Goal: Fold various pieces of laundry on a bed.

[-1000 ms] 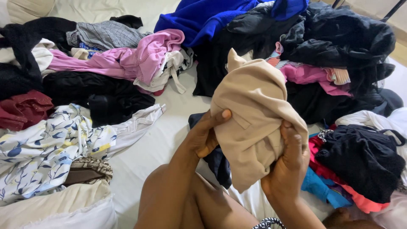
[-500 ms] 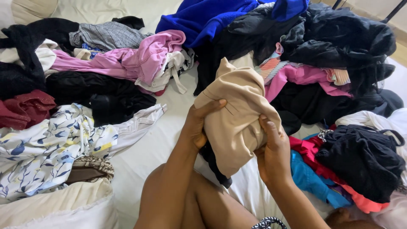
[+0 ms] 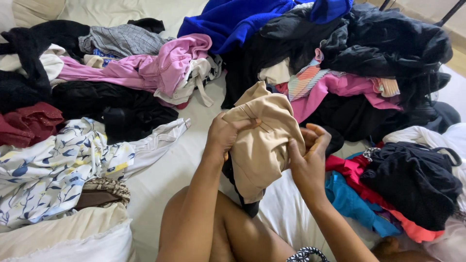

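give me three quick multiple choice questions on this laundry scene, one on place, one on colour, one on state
1. Where does the floral white garment lie?
A. at the left of the bed
B. on the black pile at the far right
C. across the person's knee

2. What colour is the garment in the hands?
A. blue
B. beige
C. pink

3. How is that beige garment held?
A. left hand alone
B. lying loose, untouched
C. left hand gripping it, right hand against its edge

Answers:
1 A, it spreads over the white sheet at the left.
2 B, the bunched cloth is tan, unlike the blue garment behind it.
3 C, left fingers wrap its top while the right hand touches its side.
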